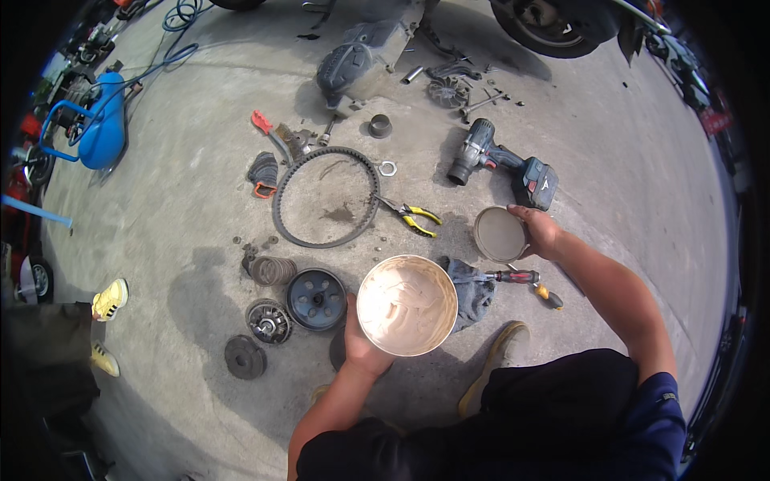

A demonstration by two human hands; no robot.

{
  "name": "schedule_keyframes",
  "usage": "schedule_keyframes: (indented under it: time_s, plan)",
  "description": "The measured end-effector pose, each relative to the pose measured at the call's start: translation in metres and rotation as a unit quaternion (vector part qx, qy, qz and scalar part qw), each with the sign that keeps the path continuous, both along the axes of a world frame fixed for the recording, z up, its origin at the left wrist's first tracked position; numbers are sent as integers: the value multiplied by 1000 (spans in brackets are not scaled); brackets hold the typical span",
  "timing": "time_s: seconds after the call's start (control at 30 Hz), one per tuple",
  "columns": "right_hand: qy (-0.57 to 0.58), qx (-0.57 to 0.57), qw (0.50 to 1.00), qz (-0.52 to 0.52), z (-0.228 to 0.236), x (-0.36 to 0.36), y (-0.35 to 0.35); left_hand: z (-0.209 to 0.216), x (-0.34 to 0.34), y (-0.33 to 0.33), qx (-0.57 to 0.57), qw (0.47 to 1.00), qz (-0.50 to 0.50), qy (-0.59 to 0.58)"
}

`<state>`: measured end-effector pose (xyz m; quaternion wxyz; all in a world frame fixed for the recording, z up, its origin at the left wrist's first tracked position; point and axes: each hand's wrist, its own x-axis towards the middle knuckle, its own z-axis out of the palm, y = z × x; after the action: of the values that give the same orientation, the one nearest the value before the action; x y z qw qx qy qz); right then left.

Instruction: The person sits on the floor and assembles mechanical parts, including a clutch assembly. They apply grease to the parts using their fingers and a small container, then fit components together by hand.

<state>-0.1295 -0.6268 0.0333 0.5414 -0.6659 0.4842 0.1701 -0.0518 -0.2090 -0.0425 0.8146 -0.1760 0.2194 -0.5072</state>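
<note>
Cream-coloured paste (399,295) lies in the round tub (431,342), which you hold up over the concrete floor in the head view, mouth upward. Your left hand (365,345) is closed around its lower left side; your right hand (542,232) pinches the round lid (500,234) by its edge, well clear. The step in hand looks like having the tub open. Reaching into the paste would call for a free hand, so the lid would need setting down, perhaps away from the grey rag (475,300) and belt (277,207).
</note>
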Motion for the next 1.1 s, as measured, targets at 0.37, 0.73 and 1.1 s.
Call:
schedule_keyframes:
  time_s: [0.37, 0.73, 1.1]
  plan:
    - [-334, -55, 860, 382, 10, -11, 168, 27, 6, -26, 432, 858, -114, -251]
    - [-337, -125, 864, 354, -88, -17, 186, 10, 46, 8, 600, 452, -101, -652]
    - [-219, -233, 875, 362, -73, -59, 184, 6, -9, 154, 758, 371, -198, -499]
